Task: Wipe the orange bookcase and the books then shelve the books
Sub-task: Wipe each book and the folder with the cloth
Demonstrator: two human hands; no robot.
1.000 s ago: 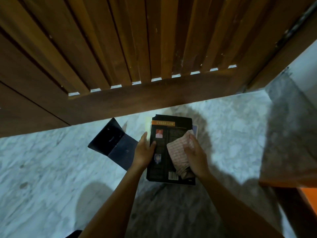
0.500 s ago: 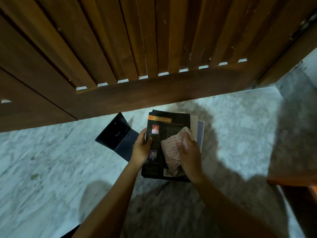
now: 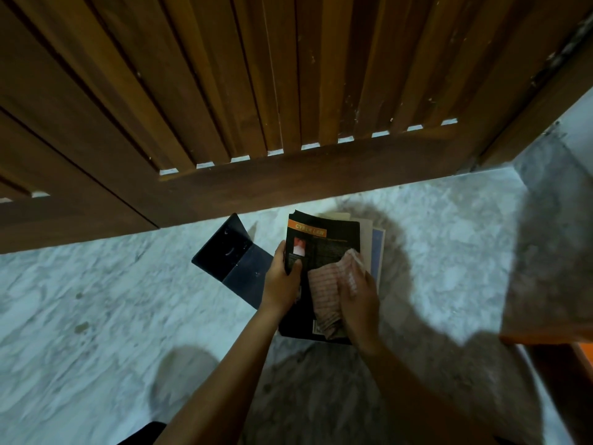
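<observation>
A black book (image 3: 333, 244) with an orange title band lies on top of a small stack on the marble floor. My left hand (image 3: 282, 282) grips its left edge, thumb on the cover. My right hand (image 3: 357, 300) holds a checked cloth (image 3: 325, 293) against the cover's right half. Paler books (image 3: 377, 248) stick out from under the black one on the right. The orange bookcase (image 3: 558, 338) shows only as a corner at the right edge.
A dark blue folder (image 3: 236, 260) lies open on the floor just left of the stack. A slatted wooden door (image 3: 288, 91) fills the top of the view. Marble floor (image 3: 96, 316) stretches out to the left, and a grey wall corner (image 3: 552, 220) stands at the right.
The cloth and my right hand have slid a little toward the book's right edge and downward. My left hand keeps its grip on the left edge. The camera has shifted slightly.
</observation>
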